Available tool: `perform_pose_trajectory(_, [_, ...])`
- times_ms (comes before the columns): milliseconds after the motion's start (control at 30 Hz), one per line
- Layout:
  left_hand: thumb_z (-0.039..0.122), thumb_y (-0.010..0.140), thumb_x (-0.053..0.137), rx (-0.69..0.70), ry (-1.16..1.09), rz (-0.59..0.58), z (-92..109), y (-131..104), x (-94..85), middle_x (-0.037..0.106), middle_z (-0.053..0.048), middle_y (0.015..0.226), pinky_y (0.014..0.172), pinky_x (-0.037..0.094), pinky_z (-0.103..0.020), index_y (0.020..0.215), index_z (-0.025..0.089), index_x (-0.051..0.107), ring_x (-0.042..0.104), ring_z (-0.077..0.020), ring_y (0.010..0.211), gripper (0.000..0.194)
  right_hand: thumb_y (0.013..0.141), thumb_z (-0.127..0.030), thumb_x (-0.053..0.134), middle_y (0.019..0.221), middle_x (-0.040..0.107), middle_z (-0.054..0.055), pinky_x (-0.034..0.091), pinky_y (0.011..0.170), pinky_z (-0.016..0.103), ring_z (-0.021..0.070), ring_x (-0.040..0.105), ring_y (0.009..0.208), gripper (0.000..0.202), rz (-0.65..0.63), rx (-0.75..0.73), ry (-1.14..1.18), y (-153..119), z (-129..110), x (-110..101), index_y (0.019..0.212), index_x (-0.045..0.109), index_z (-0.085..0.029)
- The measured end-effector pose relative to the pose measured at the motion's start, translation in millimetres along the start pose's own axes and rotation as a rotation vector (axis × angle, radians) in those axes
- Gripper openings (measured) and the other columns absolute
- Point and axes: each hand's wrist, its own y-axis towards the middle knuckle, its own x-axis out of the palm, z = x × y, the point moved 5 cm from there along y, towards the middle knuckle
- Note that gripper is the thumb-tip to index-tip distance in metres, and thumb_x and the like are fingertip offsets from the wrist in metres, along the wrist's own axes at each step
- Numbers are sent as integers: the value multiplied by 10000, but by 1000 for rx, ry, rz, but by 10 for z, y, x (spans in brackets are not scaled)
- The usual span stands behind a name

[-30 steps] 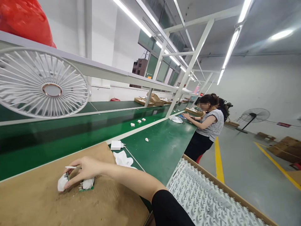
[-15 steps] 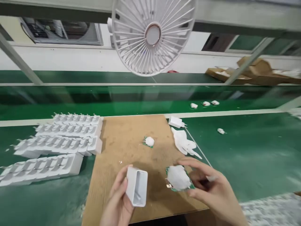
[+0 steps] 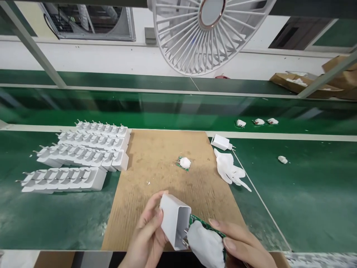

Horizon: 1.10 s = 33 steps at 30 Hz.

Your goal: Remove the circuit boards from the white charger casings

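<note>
My left hand (image 3: 152, 227) is closed around a white plastic charger housing (image 3: 171, 219), its open end turned to the right. Between the fingers of my right hand (image 3: 245, 242) is a green circuit board (image 3: 208, 225) with a large lump of white putty-like material (image 3: 205, 242) over it. The board's metal-tipped end is at the mouth of the housing; whether it touches the rim I cannot tell. A second circuit board with a white lump (image 3: 184, 162) lies on the brown board (image 3: 156, 149) beyond my hands.
Rows of white housings with metal pins (image 3: 92, 152) stand at left. A white charger (image 3: 221, 142) and a crumpled white glove (image 3: 230, 167) lie to the right. Several lump-covered boards (image 3: 259, 121) sit on the green strip behind. A white fan (image 3: 212, 33) hangs overhead.
My right hand has brought the circuit board left and down to the housing's open end and turned it. The whole view has shifted as the head tilted down.
</note>
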Motion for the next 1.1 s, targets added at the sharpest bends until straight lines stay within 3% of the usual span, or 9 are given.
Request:
perform_pose_trajectory(167, [277, 762, 723, 6, 4, -20, 3, -32, 32, 698, -9, 890, 729, 488, -187, 1033, 284, 699, 636, -112, 761, 272, 805, -301, 708, 1064, 702, 95, 611, 580, 260, 198, 713, 802, 468, -19, -41, -18, -41, -16, 113, 1244, 569, -214])
perform_pose_trajectory(400, [275, 766, 710, 15, 3, -16, 12, -53, 57, 687, -31, 877, 649, 503, -225, 1031, 274, 697, 631, -149, 739, 266, 804, -362, 704, 1026, 718, 90, 611, 599, 276, 216, 720, 798, 401, -31, 82, -51, -37, -33, 90, 1176, 595, -261])
perform_pose_trajectory(567, [270, 781, 693, 23, 32, -23, 16, -58, 55, 681, -32, 880, 660, 501, -215, 1057, 266, 685, 625, -140, 733, 276, 783, -300, 731, 1060, 707, 114, 619, 634, 287, 233, 716, 841, 483, -161, 22, -28, 46, -62, 65, 1230, 561, -229])
perform_pose_trajectory(833, [262, 784, 691, 17, 22, -16, 19, -80, 90, 673, -12, 790, 682, 515, -224, 1051, 261, 687, 620, -120, 657, 267, 787, -297, 731, 1051, 710, 114, 616, 662, 272, 230, 715, 848, 435, -194, 39, -22, 132, -80, 56, 1189, 591, -211])
perform_pose_trajectory(967, [261, 774, 699, 25, 32, -5, 27, -81, 84, 669, -17, 800, 685, 522, -226, 1048, 255, 688, 619, -120, 655, 274, 793, -287, 724, 1055, 709, 115, 615, 659, 267, 228, 716, 845, 425, -260, 26, -30, 177, -83, 68, 1190, 591, -213])
perform_pose_trajectory(1100, [260, 770, 705, 22, 39, -16, 34, -79, 89, 673, -17, 850, 712, 516, -215, 1057, 262, 685, 625, -119, 696, 288, 799, -300, 718, 1048, 712, 108, 610, 635, 241, 219, 718, 836, 441, -247, 16, -58, 195, -95, 57, 1211, 582, -223])
